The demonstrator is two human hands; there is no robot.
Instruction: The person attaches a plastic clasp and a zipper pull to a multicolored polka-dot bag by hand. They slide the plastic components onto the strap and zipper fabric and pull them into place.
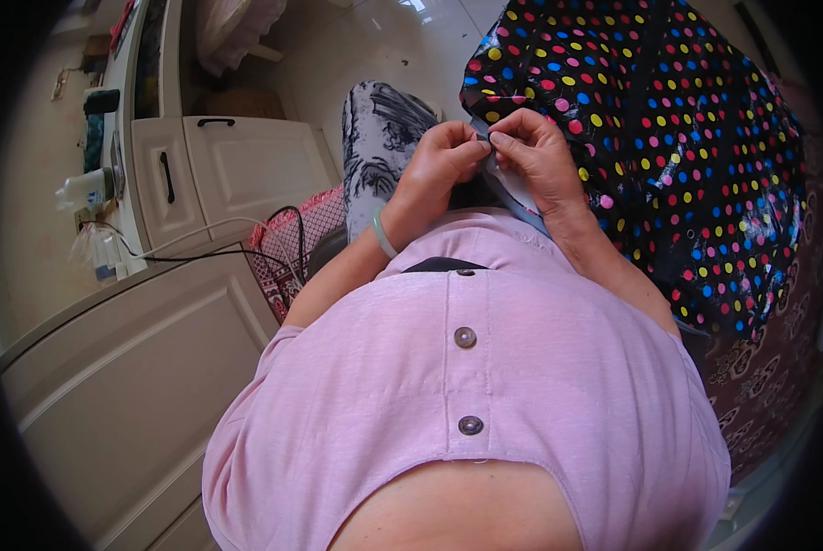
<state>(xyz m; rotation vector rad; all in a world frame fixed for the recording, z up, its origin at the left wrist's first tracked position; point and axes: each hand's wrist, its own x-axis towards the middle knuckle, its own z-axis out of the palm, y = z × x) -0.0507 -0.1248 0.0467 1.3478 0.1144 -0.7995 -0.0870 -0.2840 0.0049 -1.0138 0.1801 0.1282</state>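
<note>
Over my lap my two hands meet fingertip to fingertip. My left hand, with a pale green bangle on its wrist, is closed in a pinch; what sits between its fingertips is too small to make out. Thumb and forefinger of my right hand pinch the edge of a grey-blue cloth, which hangs down below them toward my shirt. A black plastic sheet or bag with bright dots spreads beside my right hand and arm. My leg in black-and-white patterned trousers lies beyond my left hand.
Beige cabinets stand on my left. A white cable and a black cable run from the countertop down to a red patterned cloth. A clear bottle stands on the counter. Dark patterned fabric lies at the right.
</note>
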